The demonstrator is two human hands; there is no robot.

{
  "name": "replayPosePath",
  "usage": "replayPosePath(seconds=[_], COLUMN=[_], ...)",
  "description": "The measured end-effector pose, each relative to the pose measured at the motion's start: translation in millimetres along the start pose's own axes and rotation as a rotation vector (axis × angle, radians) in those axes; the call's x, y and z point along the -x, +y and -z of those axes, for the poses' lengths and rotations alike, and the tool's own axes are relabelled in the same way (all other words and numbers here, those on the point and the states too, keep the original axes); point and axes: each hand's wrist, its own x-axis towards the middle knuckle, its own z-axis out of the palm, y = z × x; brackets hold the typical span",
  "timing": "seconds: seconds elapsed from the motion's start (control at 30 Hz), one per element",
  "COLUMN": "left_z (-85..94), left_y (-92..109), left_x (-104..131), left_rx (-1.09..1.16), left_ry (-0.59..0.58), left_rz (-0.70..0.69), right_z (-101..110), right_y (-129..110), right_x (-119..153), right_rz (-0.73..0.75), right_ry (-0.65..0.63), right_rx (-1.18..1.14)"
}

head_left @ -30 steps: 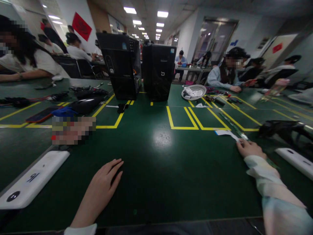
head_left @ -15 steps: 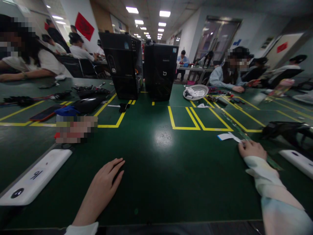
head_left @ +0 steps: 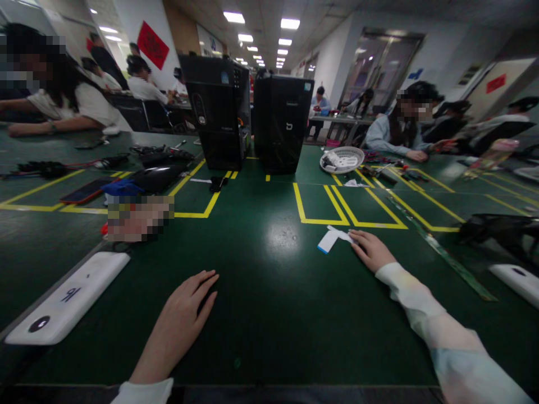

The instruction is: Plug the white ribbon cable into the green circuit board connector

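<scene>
My left hand [head_left: 185, 317] rests on the green tabletop [head_left: 269, 314], fingers stretched out and thumb apart, with nothing in it. To the right, my right hand [head_left: 373, 251] has its fingers closed on one end of a short white ribbon cable [head_left: 332, 240]. The cable is bent and lies to the left of the fingertips; its free end carries a blue strip. It is at or just above the table surface, and I cannot tell which. The end under my fingers is hidden.
Two black computer towers [head_left: 278, 123] stand at the back. A pale basket [head_left: 342, 160] sits right of them. White devices [head_left: 69, 297] lie at both sides. A green strip [head_left: 446, 255] lies to the right. Yellow tape [head_left: 324, 221] marks the table. Other people sit beyond.
My right hand has moved left across the table, taking the white ribbon cable with it, away from the green strip. My left hand stays in place. The view has shifted slightly.
</scene>
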Motion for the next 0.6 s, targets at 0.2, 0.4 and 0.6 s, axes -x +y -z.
replayPosePath(seconds=[0.2, 0.4, 0.6], left_z=[0.8, 1.0, -0.1], left_y=[0.5, 1.1, -1.3], left_x=[1.0, 1.2, 1.4], left_rx=[0.002, -0.013, -0.022], left_ry=[-0.014, -0.035, -0.036], left_rz=[0.013, 0.034, 0.024], right_z=[-8.2, -11.5, -4.0], right_y=[-93.2, -167.7, -209.1], right_x=[-20.6, -13.6, -0.6], right_rz=[0.308, 0.478, 0.598], right_ry=[-0.042, -0.111, -0.219], right_rx=[-0.134, -0.271, -0.383])
